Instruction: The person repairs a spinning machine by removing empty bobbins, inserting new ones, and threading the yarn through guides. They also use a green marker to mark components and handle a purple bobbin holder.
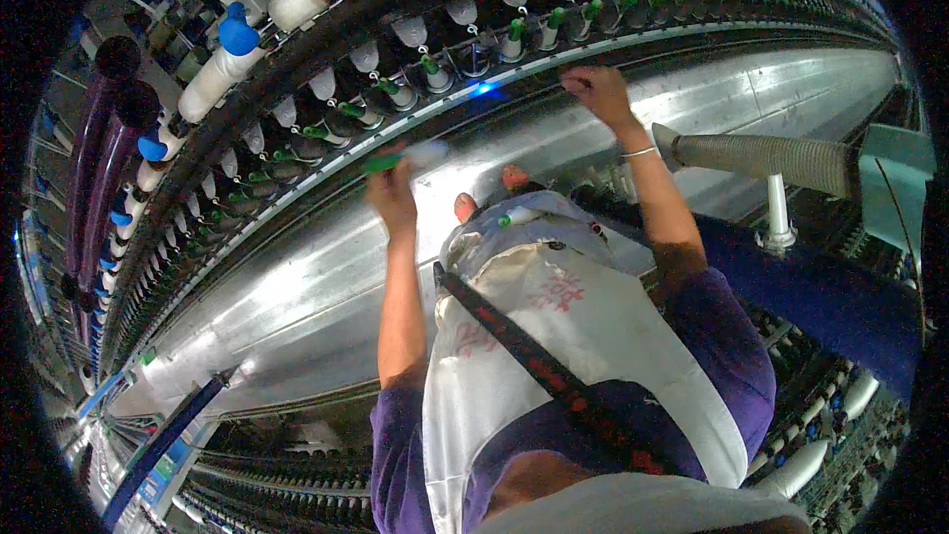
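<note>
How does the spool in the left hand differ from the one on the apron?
The held spool is gripped by the left hand, blurred; the apron spool lies against the apron, sharper. The held spool shows more green than the apron spool. Both show green and white.

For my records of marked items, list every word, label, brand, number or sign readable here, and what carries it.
White apron: red marks in two patches, too blurred to quote reliably.
Dark strap: red markings, too blurred to read.
Blue-green panel, lower left: too small to read.
No text reads clearly enough to quote.
</note>
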{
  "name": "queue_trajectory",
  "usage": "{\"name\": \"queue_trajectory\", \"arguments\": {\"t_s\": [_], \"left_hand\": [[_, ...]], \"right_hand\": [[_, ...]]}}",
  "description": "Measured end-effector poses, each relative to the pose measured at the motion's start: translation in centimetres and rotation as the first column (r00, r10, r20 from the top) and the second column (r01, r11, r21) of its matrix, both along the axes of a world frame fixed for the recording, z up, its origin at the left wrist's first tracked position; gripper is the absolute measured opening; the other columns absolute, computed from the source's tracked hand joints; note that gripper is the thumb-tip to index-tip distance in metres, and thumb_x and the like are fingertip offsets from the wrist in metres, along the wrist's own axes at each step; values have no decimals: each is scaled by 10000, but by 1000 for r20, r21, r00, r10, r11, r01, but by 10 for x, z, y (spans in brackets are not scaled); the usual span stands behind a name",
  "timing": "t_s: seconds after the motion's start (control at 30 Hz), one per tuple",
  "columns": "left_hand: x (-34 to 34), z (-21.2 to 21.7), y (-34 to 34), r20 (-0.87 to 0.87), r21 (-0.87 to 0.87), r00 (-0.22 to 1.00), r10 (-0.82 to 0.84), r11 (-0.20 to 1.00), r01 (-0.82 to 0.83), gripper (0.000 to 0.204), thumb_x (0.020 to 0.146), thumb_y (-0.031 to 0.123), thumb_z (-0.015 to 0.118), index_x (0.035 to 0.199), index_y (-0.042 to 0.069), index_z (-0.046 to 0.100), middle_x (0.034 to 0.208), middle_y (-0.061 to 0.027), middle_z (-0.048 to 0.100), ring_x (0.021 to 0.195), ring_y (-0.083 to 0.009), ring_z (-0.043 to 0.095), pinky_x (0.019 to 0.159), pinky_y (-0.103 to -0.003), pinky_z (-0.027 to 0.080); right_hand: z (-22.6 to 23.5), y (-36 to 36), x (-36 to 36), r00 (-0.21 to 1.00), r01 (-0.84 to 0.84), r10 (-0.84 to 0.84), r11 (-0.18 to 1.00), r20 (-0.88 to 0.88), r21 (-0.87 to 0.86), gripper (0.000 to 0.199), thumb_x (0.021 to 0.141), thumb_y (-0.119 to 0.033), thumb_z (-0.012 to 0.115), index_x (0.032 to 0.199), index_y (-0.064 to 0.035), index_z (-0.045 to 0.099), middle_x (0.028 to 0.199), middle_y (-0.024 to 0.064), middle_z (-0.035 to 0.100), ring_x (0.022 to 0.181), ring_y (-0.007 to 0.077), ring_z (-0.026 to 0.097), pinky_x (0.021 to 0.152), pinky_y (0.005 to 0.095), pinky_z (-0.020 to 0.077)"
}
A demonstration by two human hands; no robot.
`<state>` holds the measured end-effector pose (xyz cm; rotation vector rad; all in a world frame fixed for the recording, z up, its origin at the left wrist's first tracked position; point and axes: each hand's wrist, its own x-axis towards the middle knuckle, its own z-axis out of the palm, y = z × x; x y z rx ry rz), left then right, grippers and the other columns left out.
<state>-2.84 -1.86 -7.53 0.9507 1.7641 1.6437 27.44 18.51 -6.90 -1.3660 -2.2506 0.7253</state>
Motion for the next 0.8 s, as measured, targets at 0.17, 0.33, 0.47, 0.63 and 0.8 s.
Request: {"name": "queue_trajectory", "arguments": {"t_s": [0.17,0.33,0.47,0.63,0.8], "left_hand": [[57,48,104,-402,209,913,-67,964,163,257,844,72,647,1080,-11,589,1065,-176,613,963,-314,611,848,-344,474],[61,45,167,-687,-84,713,-144,989,120,378,830,123,656,1154,-31,536,982,-232,604,850,-403,588,727,-428,481],[70,52,148,-552,-268,798,-242,958,105,349,835,115,653,1137,-26,549,895,-218,624,841,-379,614,745,-405,486],[72,70,115,-477,181,878,-47,972,150,259,844,62,639,1089,6,573,1010,-196,619,901,-349,616,770,-371,482],[66,77,130,-504,66,858,-96,987,149,256,841,37,635,1085,-3,570,1057,-188,610,957,-348,606,809,-370,485]], "right_hand": [[48,-6,12,950,-243,185,943,-250,-227,117,807,-150,688,828,-38,714,732,43,671,646,144,608,582,287,479],[70,-33,4,907,-367,182,783,-379,-503,124,819,-145,696,816,-22,711,682,7,641,620,69,562,544,236,447],[54,-41,21,920,-306,95,782,-381,-542,142,814,-171,688,781,-34,706,641,27,643,580,87,571,545,249,459],[23,-49,19,944,-225,78,864,-321,-450,154,811,-193,681,805,-40,703,670,41,658,590,97,572,558,266,463],[30,-50,10,888,-405,218,789,-406,-463,126,821,-115,683,856,5,696,730,33,662,658,77,580,603,238,473]]}}
